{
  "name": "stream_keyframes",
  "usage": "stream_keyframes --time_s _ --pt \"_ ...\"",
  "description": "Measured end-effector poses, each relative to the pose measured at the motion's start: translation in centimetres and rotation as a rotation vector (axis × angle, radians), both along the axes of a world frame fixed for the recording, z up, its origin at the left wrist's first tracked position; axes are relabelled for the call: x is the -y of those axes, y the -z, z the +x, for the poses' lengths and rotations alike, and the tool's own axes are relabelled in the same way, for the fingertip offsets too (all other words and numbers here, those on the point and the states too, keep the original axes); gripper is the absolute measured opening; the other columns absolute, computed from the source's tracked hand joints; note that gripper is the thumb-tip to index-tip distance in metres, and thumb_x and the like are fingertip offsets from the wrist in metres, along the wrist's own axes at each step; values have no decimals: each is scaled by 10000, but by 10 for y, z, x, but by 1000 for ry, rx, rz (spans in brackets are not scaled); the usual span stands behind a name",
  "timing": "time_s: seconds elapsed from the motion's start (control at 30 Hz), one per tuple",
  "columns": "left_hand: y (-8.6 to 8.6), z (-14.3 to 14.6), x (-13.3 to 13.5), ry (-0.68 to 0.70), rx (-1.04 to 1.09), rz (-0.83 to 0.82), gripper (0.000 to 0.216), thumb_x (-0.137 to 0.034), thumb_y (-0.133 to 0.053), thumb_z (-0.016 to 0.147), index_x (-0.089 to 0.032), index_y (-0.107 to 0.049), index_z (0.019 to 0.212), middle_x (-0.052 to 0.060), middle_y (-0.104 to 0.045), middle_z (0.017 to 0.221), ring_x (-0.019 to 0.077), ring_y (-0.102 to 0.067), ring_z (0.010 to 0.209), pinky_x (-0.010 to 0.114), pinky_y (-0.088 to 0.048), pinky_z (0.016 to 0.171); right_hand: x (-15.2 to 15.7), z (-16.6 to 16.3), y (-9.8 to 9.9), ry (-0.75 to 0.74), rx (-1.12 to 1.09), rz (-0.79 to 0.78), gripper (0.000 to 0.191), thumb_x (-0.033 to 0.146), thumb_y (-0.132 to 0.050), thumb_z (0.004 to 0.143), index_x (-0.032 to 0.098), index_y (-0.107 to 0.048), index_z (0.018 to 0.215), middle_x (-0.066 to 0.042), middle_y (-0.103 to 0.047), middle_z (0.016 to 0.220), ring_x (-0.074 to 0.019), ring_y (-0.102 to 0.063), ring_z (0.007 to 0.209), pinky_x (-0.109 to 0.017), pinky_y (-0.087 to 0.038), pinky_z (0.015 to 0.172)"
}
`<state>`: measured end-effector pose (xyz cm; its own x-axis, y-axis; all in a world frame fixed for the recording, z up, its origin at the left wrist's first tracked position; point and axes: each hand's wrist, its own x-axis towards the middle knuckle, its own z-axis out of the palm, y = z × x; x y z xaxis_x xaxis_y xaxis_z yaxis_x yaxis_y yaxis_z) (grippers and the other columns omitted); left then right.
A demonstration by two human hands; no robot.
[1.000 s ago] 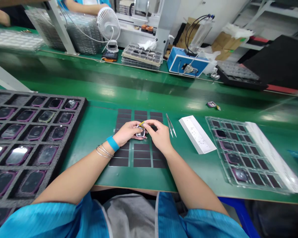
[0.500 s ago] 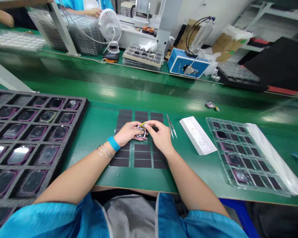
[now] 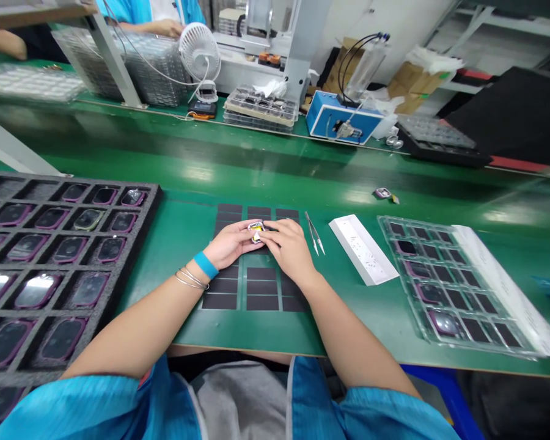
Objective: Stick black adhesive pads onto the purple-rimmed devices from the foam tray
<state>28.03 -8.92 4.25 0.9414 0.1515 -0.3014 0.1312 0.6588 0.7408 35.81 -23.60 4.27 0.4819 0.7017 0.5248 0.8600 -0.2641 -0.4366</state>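
the left hand [image 3: 231,243] grasps a small watch-like case [image 3: 256,227] between thumb and fingers, just above the black rectangles [image 3: 263,286] laid in columns on the green table [image 3: 275,333]. the right hand [image 3: 289,249] has its fingertips at the case, near a yellow part inside it; whether they pinch anything, i cannot tell. tweezers [image 3: 315,234] lie just beside the right hand, and past them sits a white box [image 3: 381,277] holding tiny dark bits. a clear tray [image 3: 479,348] is farther right; a foam tray [image 3: 151,194] of purple-rimmed cases is on the left.
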Motion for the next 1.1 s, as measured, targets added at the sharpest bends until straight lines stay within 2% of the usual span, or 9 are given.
stream_keyframes --time_s 0.1,0.23,0.3,0.37,0.47,0.6,0.7,0.83,1.1 --pt "3 0 -1 30 33 41 299 -82 -661 731 -124 -643 1026 76 -674 977 164 -639 864 411 -475 924 -1 1 3 -24 -297 97 202 187 -628 803 232 -670 995 -58 -654 1103 -214 -567 1045 -424 -440 964" --pt "6 0 -1 83 56 75 281 -138 -679 741 -134 -647 1020 90 -674 1017 170 -631 897 424 -454 946 -4 2 10 -101 -778 206 454 196 -636 751 245 -544 1193 -69 -571 1229 -192 -581 1075 -378 -494 926" --pt "7 0 -1 110 62 90 293 -158 -697 730 -140 -647 1018 87 -678 1002 170 -634 887 417 -458 937 -4 2 12 -129 -930 222 551 226 -657 722 256 -495 1249 -78 -505 1320 -209 -556 1132 -379 -499 922" --pt "8 0 -1 131 68 106 314 -176 -719 713 -142 -644 1016 82 -682 977 170 -638 873 404 -469 917 -4 2 13 -175 -1031 218 573 248 -669 708 245 -494 1254 -86 -506 1329 -222 -551 1149 -390 -484 947" --pt "8 0 -1 143 79 128 340 -208 -750 685 -143 -644 1002 74 -684 952 165 -639 857 372 -486 884 -5 -1 12 -211 -1090 226 522 255 -681 699 213 -541 1201 -97 -580 1251 -228 -574 1126 -403 -452 989" --pt "8 0 -2 139 95 153 366 -246 -768 668 -150 -646 999 67 -681 957 153 -635 842 339 -494 854 -7 -3 10 -167 -1079 281 498 232 -694 680 199 -566 1160 -99 -605 1217 -226 -577 1124 -403 -431 1011" --pt "8 0 -1 160 89 171 380 -255 -769 666 -153 -649 1012 71 -682 953 151 -635 828 334 -495 836 -5 -2 7 -177 -1134 265 531 210 -717 647 206 -563 1155 -91 -607 1209 -219 -585 1106 -390 -453 985" --pt "6 0 1 216 77 217 386 -261 -771 664 -137 -659 1012 87 -686 952 153 -635 841 308 -492 823 -2 2 4 -263 -1219 214 564 226 -740 632 229 -555 1165 -70 -604 1211 -207 -608 1053 -373 -492 924" --pt "8 0 2 189 81 295 377 -290 -771 666 -115 -660 981 89 -694 901 163 -650 831 288 -503 783 -7 -1 10 -283 -1139 236 511 279 -721 662 220 -574 1148 -77 -622 1189 -208 -608 1047 -371 -493 911"
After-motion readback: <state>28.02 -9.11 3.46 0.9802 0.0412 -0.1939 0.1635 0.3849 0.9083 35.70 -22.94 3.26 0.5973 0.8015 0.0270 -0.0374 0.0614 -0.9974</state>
